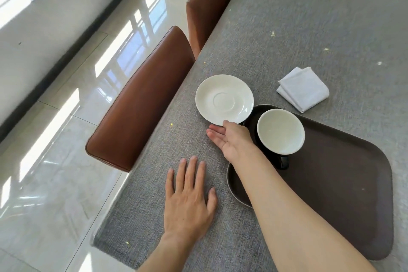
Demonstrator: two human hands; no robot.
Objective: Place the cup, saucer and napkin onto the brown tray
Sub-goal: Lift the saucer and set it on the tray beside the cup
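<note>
With our left hand (189, 201) flat and empty, our right hand (231, 139) pinches the saucer (224, 99) at its 6 o'clock rim; it could clip the cup (280, 131) on the brown tray (344, 183), napkin (303, 88) at 1 o'clock.

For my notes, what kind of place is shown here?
Probably a café or dining room: a long table under grey cloth, brown leather chairs along it, a brown serving tray and a polished tiled floor.
</note>
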